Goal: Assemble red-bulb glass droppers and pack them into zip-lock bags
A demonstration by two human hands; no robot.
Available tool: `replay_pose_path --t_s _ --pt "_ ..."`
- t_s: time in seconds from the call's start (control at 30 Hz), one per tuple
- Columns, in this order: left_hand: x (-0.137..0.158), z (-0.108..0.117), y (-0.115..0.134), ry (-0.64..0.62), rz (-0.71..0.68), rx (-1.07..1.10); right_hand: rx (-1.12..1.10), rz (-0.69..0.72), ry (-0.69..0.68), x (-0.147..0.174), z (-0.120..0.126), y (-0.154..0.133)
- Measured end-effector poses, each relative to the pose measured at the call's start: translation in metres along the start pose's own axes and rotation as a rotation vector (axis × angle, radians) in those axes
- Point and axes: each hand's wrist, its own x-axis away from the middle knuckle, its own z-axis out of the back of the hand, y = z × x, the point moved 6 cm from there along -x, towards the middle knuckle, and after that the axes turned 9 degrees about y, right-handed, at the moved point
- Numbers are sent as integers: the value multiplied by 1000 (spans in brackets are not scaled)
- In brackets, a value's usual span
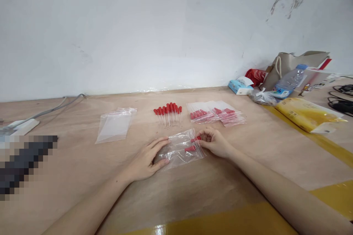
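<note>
A clear zip bag (pixel 179 159) lies flat on the table with two red-bulbed droppers in it. One dropper (pixel 190 148) rests fully inside, while the bulb of the other dropper (pixel 195 139) is at the bag's right-hand mouth. My right hand (pixel 211 141) pinches that bulb with thumb and fingertips. Spread over the bag's left end, my left hand (pixel 147 159) is open, its thumb and fingers apart and touching the plastic. Beyond the bag sits a row of loose droppers (pixel 169 110), bulbs pointing away from me.
Flat clear bags (pixel 114 126) lie at left; bags holding droppers (pixel 204 114) overlap at back right. Farther right are a tissue pack (pixel 239 86), a plastic bottle (pixel 289 80), a paper bag (pixel 300 60) and a yellow packet (pixel 306 114). A grey cable (pixel 60 106) runs along the left.
</note>
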Motion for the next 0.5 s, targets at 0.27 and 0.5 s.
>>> replay_pose_path --t_s 0.27,0.5 --pt "0 -1 -1 11 4 -6 78 127 -264 1 -23 -24" --pt "-1 2 3 13 -2 50 -96 -44 -62 -8 -3 -11"
